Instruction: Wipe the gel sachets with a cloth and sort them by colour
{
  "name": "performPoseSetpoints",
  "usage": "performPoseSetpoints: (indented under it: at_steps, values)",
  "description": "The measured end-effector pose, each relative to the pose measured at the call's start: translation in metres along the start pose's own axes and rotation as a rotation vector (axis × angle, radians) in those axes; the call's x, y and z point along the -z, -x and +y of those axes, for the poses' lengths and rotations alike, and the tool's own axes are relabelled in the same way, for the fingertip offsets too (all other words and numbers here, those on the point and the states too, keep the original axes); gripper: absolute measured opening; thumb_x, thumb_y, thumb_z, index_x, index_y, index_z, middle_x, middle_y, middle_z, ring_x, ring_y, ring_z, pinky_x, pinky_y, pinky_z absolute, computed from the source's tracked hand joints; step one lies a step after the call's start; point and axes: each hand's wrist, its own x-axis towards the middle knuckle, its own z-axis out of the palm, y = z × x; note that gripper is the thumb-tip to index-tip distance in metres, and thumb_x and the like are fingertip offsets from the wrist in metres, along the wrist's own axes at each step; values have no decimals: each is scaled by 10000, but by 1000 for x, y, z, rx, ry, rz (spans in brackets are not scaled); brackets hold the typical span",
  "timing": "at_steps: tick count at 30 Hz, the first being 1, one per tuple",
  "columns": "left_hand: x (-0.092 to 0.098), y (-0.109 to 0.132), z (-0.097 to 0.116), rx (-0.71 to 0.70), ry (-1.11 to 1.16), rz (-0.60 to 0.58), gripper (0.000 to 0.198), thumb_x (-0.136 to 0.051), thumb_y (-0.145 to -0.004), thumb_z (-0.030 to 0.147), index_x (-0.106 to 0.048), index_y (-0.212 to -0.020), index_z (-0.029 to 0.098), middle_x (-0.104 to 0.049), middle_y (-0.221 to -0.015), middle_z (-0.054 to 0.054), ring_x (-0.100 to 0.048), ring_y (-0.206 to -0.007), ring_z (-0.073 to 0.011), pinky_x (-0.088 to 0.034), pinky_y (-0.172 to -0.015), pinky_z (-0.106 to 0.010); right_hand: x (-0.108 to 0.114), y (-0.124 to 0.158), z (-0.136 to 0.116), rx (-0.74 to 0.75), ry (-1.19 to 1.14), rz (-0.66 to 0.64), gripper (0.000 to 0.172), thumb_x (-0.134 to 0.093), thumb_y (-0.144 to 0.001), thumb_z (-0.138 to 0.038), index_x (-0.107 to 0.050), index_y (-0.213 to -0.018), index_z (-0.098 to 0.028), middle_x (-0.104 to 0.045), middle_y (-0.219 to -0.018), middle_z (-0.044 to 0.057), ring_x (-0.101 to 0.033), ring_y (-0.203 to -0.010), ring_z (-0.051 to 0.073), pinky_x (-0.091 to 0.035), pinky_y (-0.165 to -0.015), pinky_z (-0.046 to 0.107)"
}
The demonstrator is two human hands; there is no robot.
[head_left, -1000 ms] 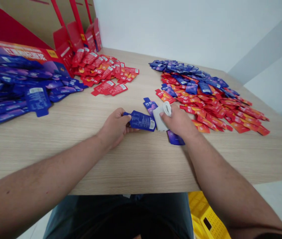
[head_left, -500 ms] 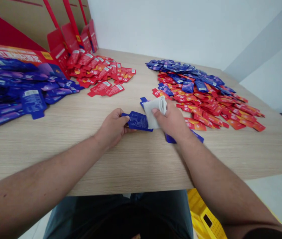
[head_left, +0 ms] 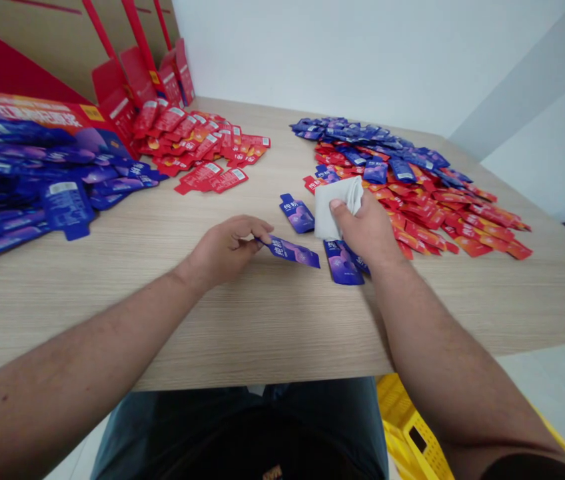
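Observation:
My left hand pinches one end of a blue-purple sachet, its purple printed face turned up, just over the wooden table. My right hand is closed around a folded white cloth, thumb on top. Beneath and beside that hand lie a purple sachet and part of another, partly covered by it. Another purple sachet rests on the table to the left of the cloth.
A heap of blue sachets lies at the left against a red printed box. Red sachets are piled behind. At the right spreads a mixed heap of red and blue sachets. Below the table edge stands a yellow basket.
The sachet in my left hand has turned over from its text side to its purple face. My right hand with the cloth has moved off it, to the right.

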Motion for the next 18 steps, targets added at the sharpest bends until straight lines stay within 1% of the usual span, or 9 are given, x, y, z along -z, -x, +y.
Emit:
performPoseSetpoints:
  at_steps: [1,3,5,6,8,10,14,16,18]
  values:
    - [1,0,1,-20,-29,31,169,-707,-674,28,-710,-727,188,-673,-976,-63,-641,-932,-168,-530,-796,-235,0,1,-1,5,-5,-3,504,-511,-919,-507,-592,-1249,-135,-684,-1204,171,-634,-1111,331,-488,-931,477]
    - [0,0,2,37,-23,54,185,-692,-681,23,-710,-748,195,-646,-853,-40,-629,-799,-146,-524,-716,-227,-1,3,-3,15,-22,-28,489,-526,-912,-507,-607,-1228,-142,-692,-1190,162,-635,-1103,327,-491,-927,476]
    - [-2,2,3,173,67,9,189,-628,-724,40,-694,-803,199,-616,-707,-9,-594,-628,-131,-512,-611,-232,-1,4,-4,36,-55,-76,476,-525,-915,-510,-614,-1220,-156,-701,-1174,146,-645,-1077,316,-500,-909,463]
    - [-5,3,3,235,120,-22,194,-592,-736,47,-684,-814,198,-619,-677,-4,-589,-588,-134,-511,-581,-239,-1,5,-5,49,-72,-104,469,-524,-915,-511,-618,-1214,-163,-707,-1162,138,-653,-1057,308,-506,-895,454]
    - [-10,5,4,307,188,-65,193,-541,-736,59,-673,-789,190,-659,-700,-20,-621,-605,-152,-530,-580,-261,-4,10,-11,71,-92,-161,446,-529,-913,-509,-627,-1192,-175,-717,-1136,122,-666,-1017,295,-513,-864,434]
    - [-15,7,5,295,149,-81,169,-547,-742,85,-684,-746,184,-692,-735,-34,-643,-651,-161,-538,-613,-264,-10,18,-20,96,-92,-229,426,-531,-912,-505,-630,-1174,-185,-723,-1119,110,-672,-998,285,-514,-839,413]
    - [-19,7,5,168,-67,-81,101,-654,-765,146,-704,-692,194,-673,-655,-8,-581,-615,-137,-467,-592,-216,-23,31,-36,196,5,-309,471,-480,-933,-535,-591,-1199,-163,-719,-1103,145,-671,-982,300,-506,-807,401]
    - [-19,6,3,155,-65,-26,90,-672,-757,120,-707,-718,193,-673,-670,-1,-569,-626,-128,-450,-592,-204,-22,29,-34,208,134,-341,459,-478,-931,-526,-586,-1181,-156,-719,-1070,163,-675,-953,310,-500,-789,400]
    - [-19,4,0,193,13,50,94,-677,-751,96,-699,-759,187,-671,-690,-1,-570,-626,-124,-456,-586,-199,-17,23,-27,157,272,-378,409,-506,-916,-496,-601,-1136,-164,-721,-1034,168,-679,-925,317,-496,-770,400]
